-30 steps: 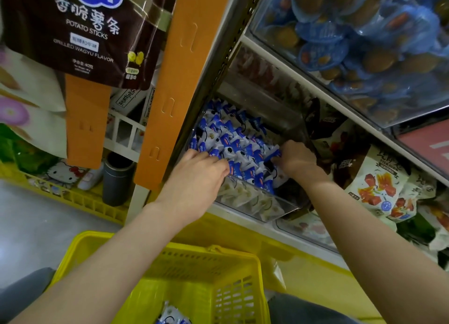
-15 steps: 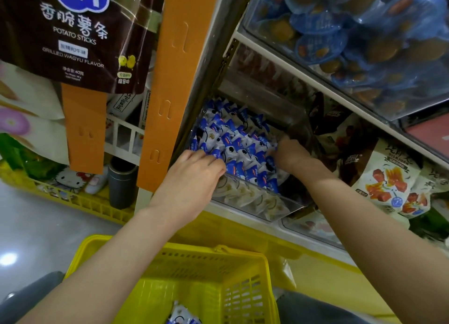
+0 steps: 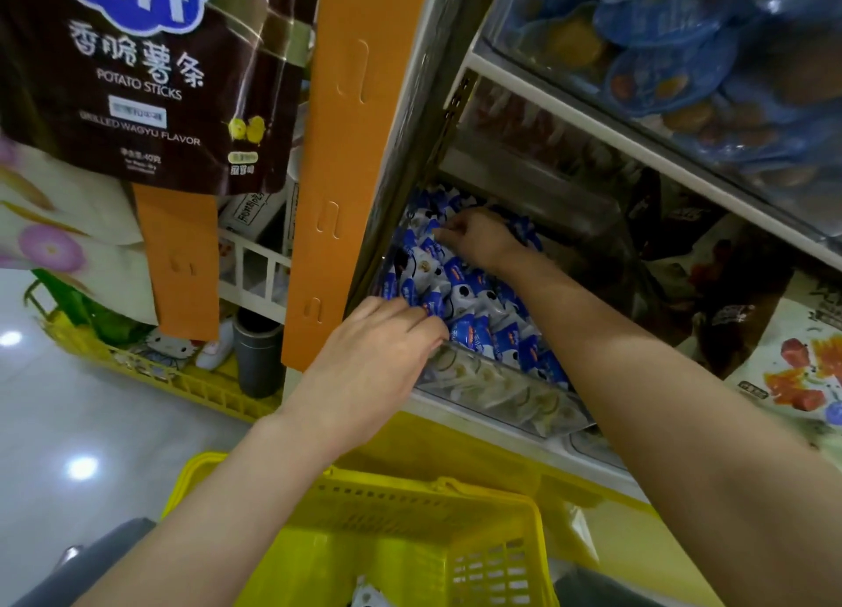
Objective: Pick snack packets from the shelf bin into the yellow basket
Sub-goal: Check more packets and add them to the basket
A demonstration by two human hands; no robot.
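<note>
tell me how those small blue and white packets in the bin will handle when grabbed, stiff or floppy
Probably light and soft: the blue-and-white packets are small, crinkled pouches heaped loosely in the clear bin. Their glossy film looks slippery, so a pinch seems safer than a flat scoop. Pushing one would likely shift its neighbours.

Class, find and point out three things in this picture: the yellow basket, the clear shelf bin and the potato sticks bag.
yellow basket [image 3: 410, 492], head view, far rim.
shelf bin [image 3: 496, 385], head view, clear front wall.
potato sticks bag [image 3: 150, 82], head view, printed front.
</note>
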